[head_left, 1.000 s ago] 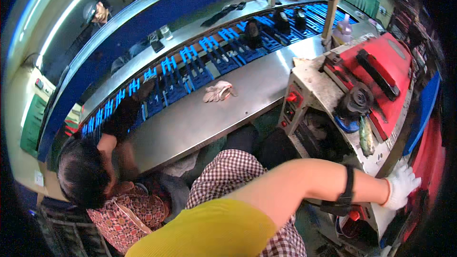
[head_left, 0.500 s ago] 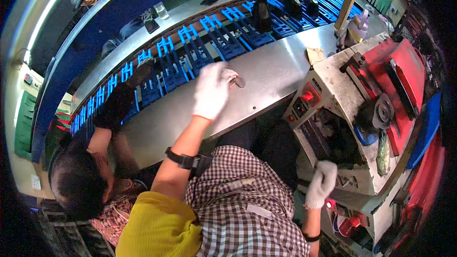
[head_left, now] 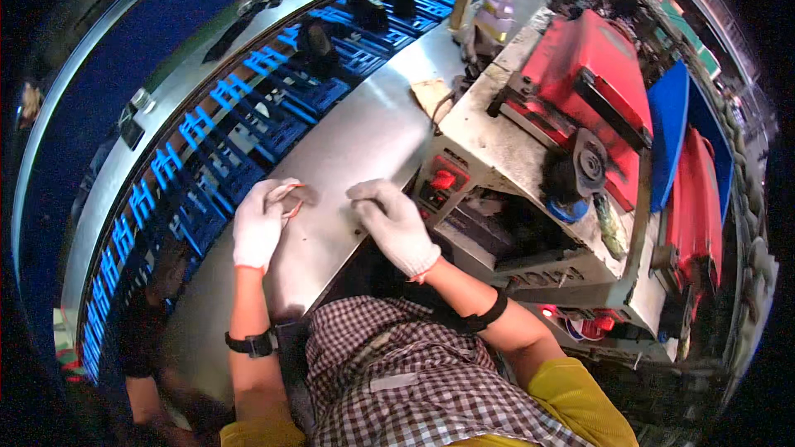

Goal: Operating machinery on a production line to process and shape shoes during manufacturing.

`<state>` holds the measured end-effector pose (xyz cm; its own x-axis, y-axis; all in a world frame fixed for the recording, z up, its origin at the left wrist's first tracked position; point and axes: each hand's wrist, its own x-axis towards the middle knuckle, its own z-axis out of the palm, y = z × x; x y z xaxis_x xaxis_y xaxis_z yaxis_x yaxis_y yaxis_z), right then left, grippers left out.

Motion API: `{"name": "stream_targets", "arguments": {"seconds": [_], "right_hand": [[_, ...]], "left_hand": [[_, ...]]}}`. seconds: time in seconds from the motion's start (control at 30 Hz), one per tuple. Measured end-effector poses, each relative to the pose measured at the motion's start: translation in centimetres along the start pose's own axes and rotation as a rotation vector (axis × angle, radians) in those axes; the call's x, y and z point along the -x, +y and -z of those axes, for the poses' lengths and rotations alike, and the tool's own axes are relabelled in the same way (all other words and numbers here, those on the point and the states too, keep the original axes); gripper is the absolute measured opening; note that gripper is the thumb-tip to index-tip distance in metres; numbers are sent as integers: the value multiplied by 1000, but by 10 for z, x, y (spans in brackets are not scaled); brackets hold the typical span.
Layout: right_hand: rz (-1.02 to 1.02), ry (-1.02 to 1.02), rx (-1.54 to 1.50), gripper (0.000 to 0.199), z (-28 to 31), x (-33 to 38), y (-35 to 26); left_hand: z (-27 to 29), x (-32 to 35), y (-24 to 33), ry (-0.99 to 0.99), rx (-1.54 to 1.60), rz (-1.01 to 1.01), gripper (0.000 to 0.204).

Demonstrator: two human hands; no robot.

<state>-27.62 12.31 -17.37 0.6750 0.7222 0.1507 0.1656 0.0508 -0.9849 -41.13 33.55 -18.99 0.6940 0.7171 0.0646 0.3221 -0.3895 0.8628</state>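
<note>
My left hand (head_left: 260, 228), in a white glove with an orange-red cuff, is over the metal worktop. Its fingers are closed at the tip on a small dark oval piece (head_left: 308, 195), whose kind I cannot make out. To its right is my right hand (head_left: 396, 230), also white-gloved, above the worktop's near edge. The right fingers reach out toward the left, loosely bent, and nothing shows in them. A gap separates the two hands. Beneath them lies the shiny metal worktop (head_left: 331, 149).
Beyond the worktop runs a conveyor of blue slats (head_left: 228, 95) carrying several dark shoes (head_left: 317, 43). A grimy white machine (head_left: 476, 128) with a red cover (head_left: 592, 58) stands close on the right. At lower left, a co-worker's arm (head_left: 145, 401) is near the worktop.
My right hand has come up from beside the machine to the worktop. My left hand has drawn back nearer me, still with the dark piece. The view has swung right.
</note>
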Motion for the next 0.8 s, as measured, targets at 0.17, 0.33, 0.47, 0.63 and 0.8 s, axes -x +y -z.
{"name": "stream_targets", "arguments": {"seconds": [0.17, 0.33, 0.47, 0.63, 0.8], "right_hand": [[-248, -97, -834, 53, 8, -10, 6], [-291, -59, -968, 72, 15, -10, 14], [-336, -263, -642, 64, -8, -1, 19], [-421, -237, -344, 49, -57, -2, -3], [-517, -186, -479, 42, -68, 2, 7]], "left_hand": [[6, 8, -5, -58, 226, 245, 37], [5, 13, -16, 143, 299, 67, 33], [7, 34, 17, 5, 683, 304, 32], [-4, 64, 36, 129, 480, 163, 27], [-1, 80, 28, 96, 565, 204, 31]]}}
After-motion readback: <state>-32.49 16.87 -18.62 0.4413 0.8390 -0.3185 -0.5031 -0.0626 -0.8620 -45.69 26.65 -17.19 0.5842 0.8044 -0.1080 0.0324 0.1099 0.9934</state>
